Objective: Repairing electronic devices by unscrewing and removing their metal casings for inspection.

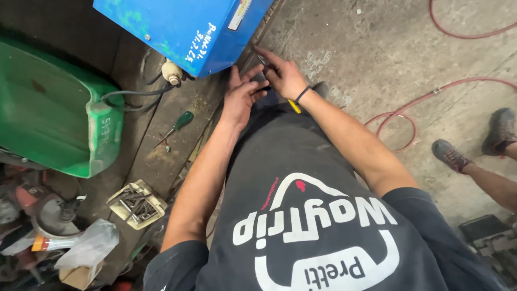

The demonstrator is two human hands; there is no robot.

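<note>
Scuffed painted-metal blue box [183, 27] at 11 o'clock, glossy green plastic tub [48, 108] at 9, rough stained concrete floor [388, 48] at 1, worn wooden bench top [156, 145]

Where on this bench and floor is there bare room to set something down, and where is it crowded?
Bare wood lies between the green-handled screwdriver and the small box of metal parts. Open concrete floor stretches right of the blue machine, bordered by the red hose. Crowded: the bench's lower left corner, by the green tub, and where both hands, left hand and right hand, work.
</note>
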